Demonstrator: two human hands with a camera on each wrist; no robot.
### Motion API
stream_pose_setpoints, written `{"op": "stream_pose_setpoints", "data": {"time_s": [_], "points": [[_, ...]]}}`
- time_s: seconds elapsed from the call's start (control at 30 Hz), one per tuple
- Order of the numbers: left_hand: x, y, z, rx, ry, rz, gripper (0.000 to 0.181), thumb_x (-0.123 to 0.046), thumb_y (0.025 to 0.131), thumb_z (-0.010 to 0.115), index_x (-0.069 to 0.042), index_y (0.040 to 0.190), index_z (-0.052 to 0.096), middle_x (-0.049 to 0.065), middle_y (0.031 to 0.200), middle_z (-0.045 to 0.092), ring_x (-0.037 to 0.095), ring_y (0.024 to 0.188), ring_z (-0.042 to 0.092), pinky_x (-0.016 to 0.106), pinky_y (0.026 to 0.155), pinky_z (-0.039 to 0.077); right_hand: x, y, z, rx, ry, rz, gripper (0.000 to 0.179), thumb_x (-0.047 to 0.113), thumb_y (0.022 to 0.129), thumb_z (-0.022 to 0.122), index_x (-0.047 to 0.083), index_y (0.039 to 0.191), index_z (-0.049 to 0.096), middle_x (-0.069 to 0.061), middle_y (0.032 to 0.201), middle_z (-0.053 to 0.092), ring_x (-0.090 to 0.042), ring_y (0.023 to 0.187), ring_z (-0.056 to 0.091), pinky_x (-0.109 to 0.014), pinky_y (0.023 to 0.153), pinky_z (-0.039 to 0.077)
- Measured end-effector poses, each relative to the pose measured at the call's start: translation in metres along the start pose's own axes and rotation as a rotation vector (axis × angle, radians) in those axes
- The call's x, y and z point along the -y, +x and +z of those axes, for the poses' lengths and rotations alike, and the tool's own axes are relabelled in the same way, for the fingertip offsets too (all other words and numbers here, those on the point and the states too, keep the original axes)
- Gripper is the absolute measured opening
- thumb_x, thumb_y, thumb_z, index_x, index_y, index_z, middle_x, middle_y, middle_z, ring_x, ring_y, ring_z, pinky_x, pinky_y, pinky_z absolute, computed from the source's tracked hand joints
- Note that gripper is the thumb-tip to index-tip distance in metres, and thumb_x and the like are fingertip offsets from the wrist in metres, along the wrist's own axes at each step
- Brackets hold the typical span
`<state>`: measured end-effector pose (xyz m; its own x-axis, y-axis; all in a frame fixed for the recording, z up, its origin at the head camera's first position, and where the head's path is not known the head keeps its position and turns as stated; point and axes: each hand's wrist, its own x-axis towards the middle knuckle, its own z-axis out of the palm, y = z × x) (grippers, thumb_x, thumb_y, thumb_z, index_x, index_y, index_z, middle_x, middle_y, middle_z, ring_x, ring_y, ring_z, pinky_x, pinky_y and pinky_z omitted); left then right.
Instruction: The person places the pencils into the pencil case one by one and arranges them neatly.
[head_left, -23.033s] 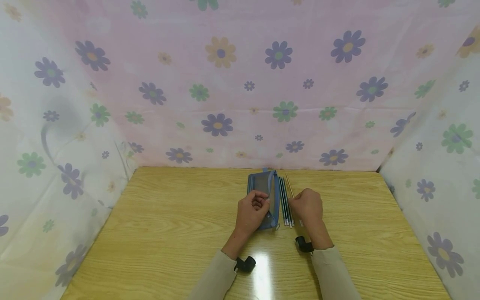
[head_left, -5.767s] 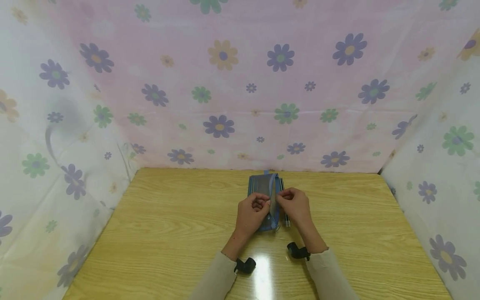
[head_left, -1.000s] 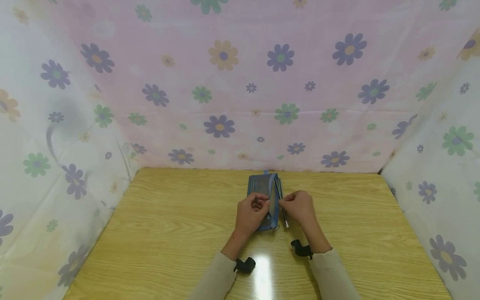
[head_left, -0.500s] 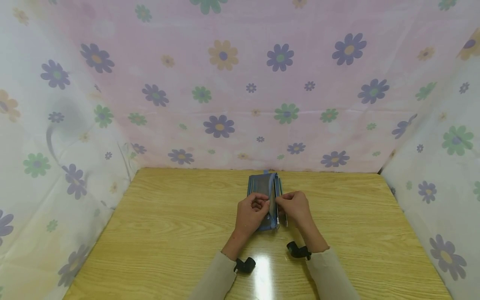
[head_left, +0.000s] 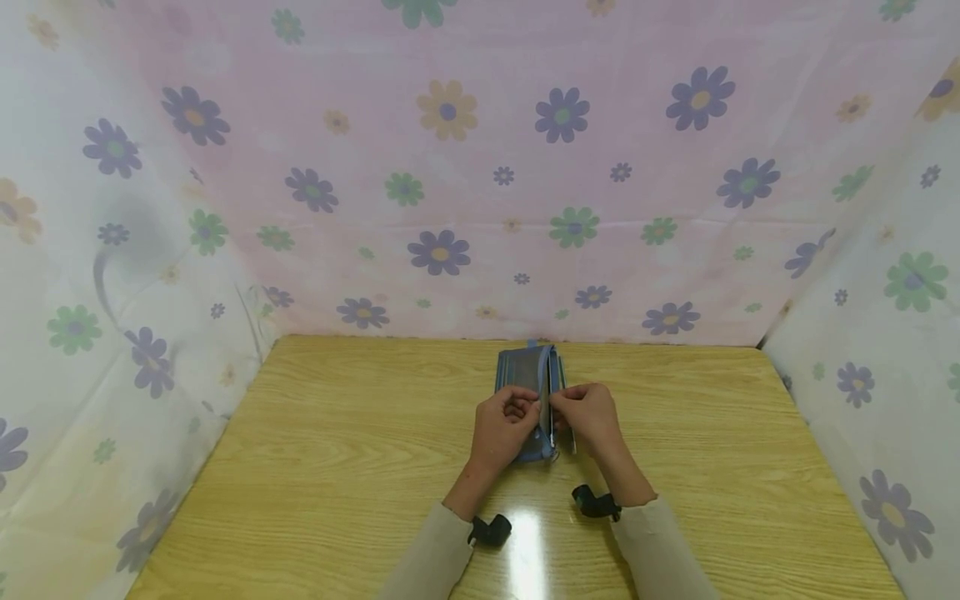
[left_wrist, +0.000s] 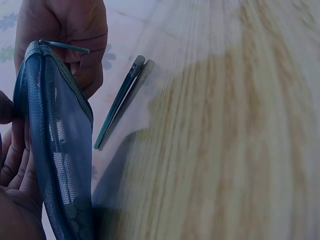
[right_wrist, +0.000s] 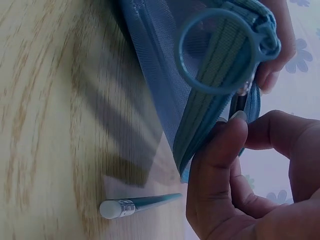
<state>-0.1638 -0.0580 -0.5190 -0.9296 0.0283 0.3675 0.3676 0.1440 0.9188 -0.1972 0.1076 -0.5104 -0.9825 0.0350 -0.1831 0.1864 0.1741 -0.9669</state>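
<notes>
A blue mesh zip pouch [head_left: 527, 367] stands on its edge on the wooden table, its zipper mouth facing right and parted. My left hand [head_left: 504, 425] pinches the near lip of the mouth with thumb and fingers. My right hand [head_left: 592, 412] is at the opposite lip, finger and thumb pinching a dark pencil [right_wrist: 239, 102] that lies inside the mouth; its metal ferrule shows beside the blue ring [right_wrist: 182, 55]. Most of that pencil is hidden by the pouch and fingers. Another pencil, teal with a white eraser [right_wrist: 111, 209], lies on the table right of the pouch.
Teal pencil shafts [head_left: 502, 367] show through the mesh at the pouch's left side. The wooden table [head_left: 360, 467] runs back to a flowered curtain [head_left: 480, 167], with curtain sides left and right. Black wrist cameras [head_left: 491, 531] sit on both wrists.
My right hand has taken a pencil from beside the pouch and moved left, bringing it into the mouth. Earlier, several pencils lay there; one shows now. The left hand has stayed in place.
</notes>
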Motion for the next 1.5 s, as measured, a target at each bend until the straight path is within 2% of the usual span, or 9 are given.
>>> {"op": "stream_pose_setpoints", "data": {"time_s": [0.27, 0.47, 0.8, 1.03, 1.3, 1.5], "points": [[-0.002, -0.001, 0.0, 0.005, -0.01, -0.02, 0.009, 0.008, 0.096, 0.071, 0.011, 0.104, 0.073, 0.021, 0.086, 0.071, 0.026, 0.071, 0.067, 0.014, 0.061, 0.05, 0.0, -0.001, 0.001, 0.002, -0.016, -0.016, 0.019, 0.002, 0.094, 0.066, -0.013, 0.101, 0.076, -0.021, 0.084, 0.076, -0.023, 0.065, 0.073, -0.035, 0.061, 0.063], [-0.001, 0.0, 0.0, 0.001, -0.006, -0.034, 0.009, 0.007, 0.096, 0.071, 0.01, 0.104, 0.073, 0.021, 0.087, 0.071, 0.029, 0.072, 0.068, 0.015, 0.062, 0.051, 0.0, -0.001, 0.001, -0.001, -0.045, -0.024, 0.018, 0.004, 0.094, 0.07, -0.012, 0.098, 0.077, -0.022, 0.084, 0.075, -0.025, 0.065, 0.074, -0.037, 0.062, 0.063], [-0.002, 0.0, -0.001, -0.009, -0.017, -0.017, 0.009, 0.007, 0.096, 0.072, 0.011, 0.103, 0.073, 0.019, 0.086, 0.072, 0.021, 0.072, 0.067, 0.014, 0.062, 0.051, -0.002, 0.001, -0.003, -0.021, -0.188, -0.013, 0.021, 0.015, 0.093, 0.073, -0.004, 0.101, 0.075, -0.013, 0.084, 0.073, -0.025, 0.072, 0.072, -0.033, 0.061, 0.059], [-0.001, 0.0, 0.0, -0.011, -0.018, -0.008, 0.009, 0.007, 0.096, 0.072, 0.01, 0.104, 0.073, 0.018, 0.085, 0.072, 0.02, 0.072, 0.067, 0.015, 0.062, 0.052, -0.002, 0.001, -0.007, -0.03, -0.228, -0.048, 0.016, 0.012, 0.094, 0.072, -0.002, 0.101, 0.073, -0.01, 0.081, 0.07, -0.032, 0.074, 0.071, -0.027, 0.058, 0.054], [0.001, 0.0, 0.0, -0.014, -0.012, -0.004, 0.009, 0.008, 0.096, 0.072, 0.011, 0.104, 0.073, 0.018, 0.085, 0.072, 0.023, 0.071, 0.068, 0.015, 0.062, 0.052, -0.003, 0.002, -0.008, -0.066, -0.288, -0.094, 0.013, 0.009, 0.091, 0.072, -0.001, 0.099, 0.075, -0.01, 0.079, 0.072, -0.031, 0.07, 0.072, -0.027, 0.056, 0.053], [0.002, 0.0, 0.0, -0.015, -0.007, -0.006, 0.009, 0.008, 0.096, 0.072, 0.011, 0.104, 0.073, 0.018, 0.084, 0.072, 0.02, 0.071, 0.067, 0.015, 0.061, 0.052, -0.009, 0.004, -0.01, -0.086, -0.375, -0.139, 0.014, 0.01, 0.09, 0.076, 0.0, 0.099, 0.075, -0.011, 0.085, 0.074, -0.022, 0.073, 0.069, -0.033, 0.062, 0.056]]}}
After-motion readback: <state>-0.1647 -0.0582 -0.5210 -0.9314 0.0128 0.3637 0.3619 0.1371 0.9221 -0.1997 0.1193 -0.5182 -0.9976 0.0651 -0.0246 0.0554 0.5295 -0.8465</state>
